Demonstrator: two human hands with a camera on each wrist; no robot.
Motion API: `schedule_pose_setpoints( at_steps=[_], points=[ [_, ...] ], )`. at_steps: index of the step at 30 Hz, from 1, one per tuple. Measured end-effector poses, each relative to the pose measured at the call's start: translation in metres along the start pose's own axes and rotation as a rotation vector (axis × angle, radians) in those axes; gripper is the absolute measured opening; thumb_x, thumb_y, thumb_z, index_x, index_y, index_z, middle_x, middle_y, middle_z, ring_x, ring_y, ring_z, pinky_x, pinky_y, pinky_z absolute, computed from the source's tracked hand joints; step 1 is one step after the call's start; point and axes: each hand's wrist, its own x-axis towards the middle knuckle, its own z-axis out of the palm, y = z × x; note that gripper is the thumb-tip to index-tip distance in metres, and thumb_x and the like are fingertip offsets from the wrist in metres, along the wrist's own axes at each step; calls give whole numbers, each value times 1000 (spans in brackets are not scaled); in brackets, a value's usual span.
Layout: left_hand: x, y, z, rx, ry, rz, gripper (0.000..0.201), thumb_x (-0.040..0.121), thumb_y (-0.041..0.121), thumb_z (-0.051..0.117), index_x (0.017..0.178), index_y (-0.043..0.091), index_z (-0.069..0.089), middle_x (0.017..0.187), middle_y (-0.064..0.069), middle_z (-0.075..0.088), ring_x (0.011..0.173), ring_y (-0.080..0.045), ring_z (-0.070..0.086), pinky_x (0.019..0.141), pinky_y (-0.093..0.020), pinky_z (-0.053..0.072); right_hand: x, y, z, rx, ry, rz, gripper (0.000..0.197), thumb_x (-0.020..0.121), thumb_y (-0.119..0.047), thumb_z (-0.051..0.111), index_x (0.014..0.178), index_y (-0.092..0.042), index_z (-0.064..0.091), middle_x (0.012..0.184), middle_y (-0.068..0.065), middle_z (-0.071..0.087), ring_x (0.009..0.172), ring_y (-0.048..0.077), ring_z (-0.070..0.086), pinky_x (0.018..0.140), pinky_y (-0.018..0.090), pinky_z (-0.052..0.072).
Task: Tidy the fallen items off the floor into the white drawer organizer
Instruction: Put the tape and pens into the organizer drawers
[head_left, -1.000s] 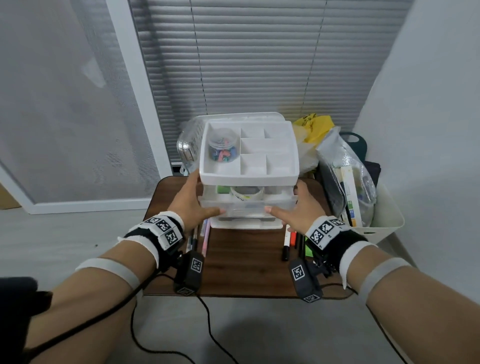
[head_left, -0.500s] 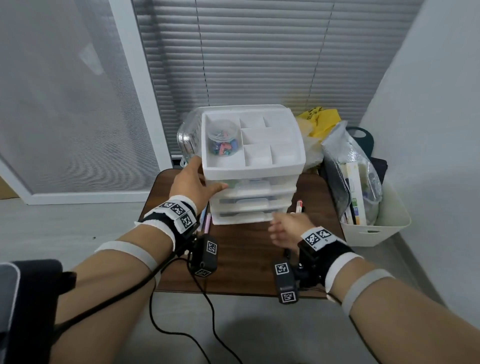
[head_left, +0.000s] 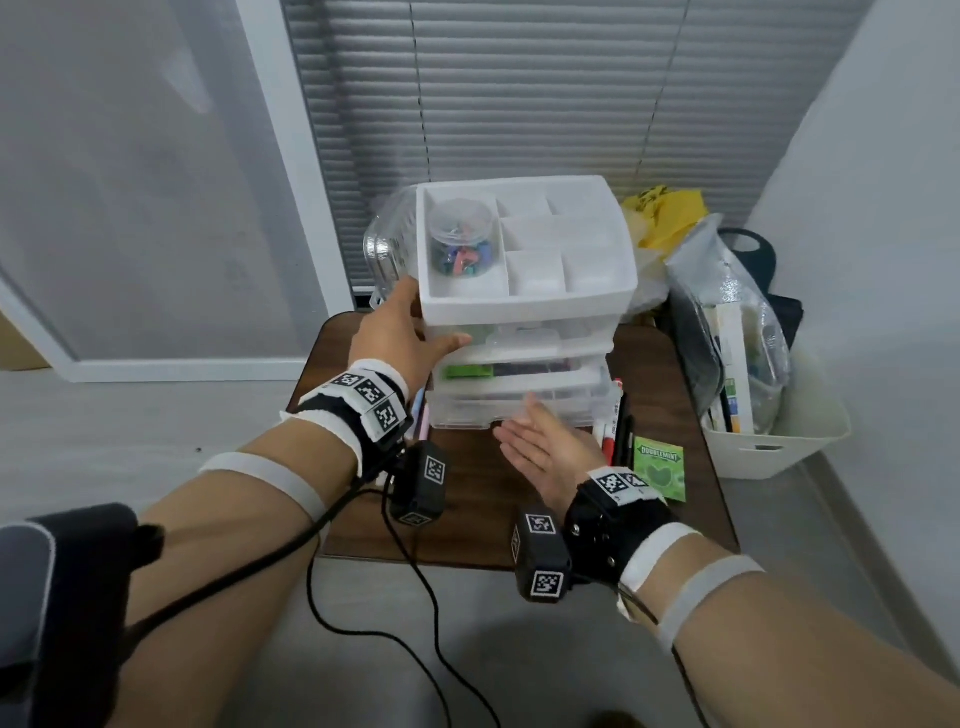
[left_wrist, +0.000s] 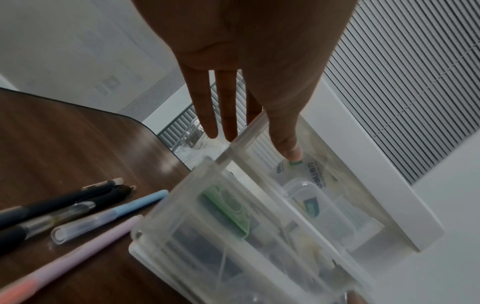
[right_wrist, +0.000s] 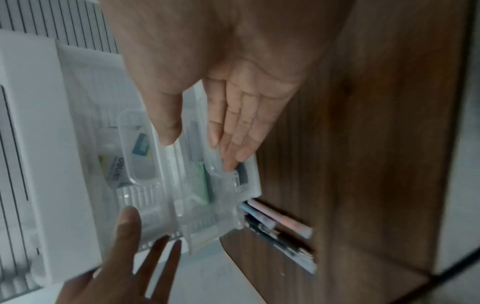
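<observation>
On the dark wood-grain counter (head_left: 519, 530), a loose bunch of black, blue and pink pens (left_wrist: 78, 214) lies near its left edge, beside the white plastic three-drawer organizer (head_left: 524, 296) at the back middle. The left hand (head_left: 400, 332) braces the organizer's left side, fingers straight, thumb on the top drawer front. The right hand (head_left: 540, 447), flat and spread, hovers before the bottom drawer. Markers (head_left: 615, 421) and a green gum packet (head_left: 658, 467) wait near the right edge. Drawers already hold things; these loose items likely remain.
</observation>
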Motion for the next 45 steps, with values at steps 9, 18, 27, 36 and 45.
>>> schedule_pose_setpoints(
  at_steps=[9,18,27,36,45],
  points=[
    [-23,-31,20,80,-161,-240,85,74,40,81,140,11,35,135,-13,45,117,-30,53,99,-39,46,-9,-19,-63,-1379,195,-132,20,85,-32,68,74,-15,71,83,6,69,79,23,66,62,25,48],
    [-38,-42,37,-490,-353,-498,49,92,11,60,137,23,45,133,-10,50,82,-28,64,72,-52,61,37,-49,-138,-1955,233,-136,88,68,-34,63,146,-33,23,153,1,24,140,36,27,113,49,29],
    [-50,-42,26,-524,-448,-305,81,78,35,80,145,37,34,125,-6,58,107,-24,65,79,-46,61,-2,-92,-99,-1460,524,-869,83,65,-42,75,136,-15,41,128,9,47,120,28,46,105,43,40],
    [-38,-45,25,-383,-455,16,132,56,15,95,154,37,9,144,19,38,128,6,41,93,-6,43,-13,-88,12,-1892,-231,-544,72,77,-43,70,142,-25,49,140,-1,54,113,19,63,101,35,48],
    [-31,-51,30,-405,-439,9,134,59,11,93,155,35,3,147,18,34,132,-6,38,76,4,42,10,-65,-10,-1783,92,-923,20,88,-32,57,105,-24,65,108,-1,56,108,21,49,91,39,47]
  ],
)
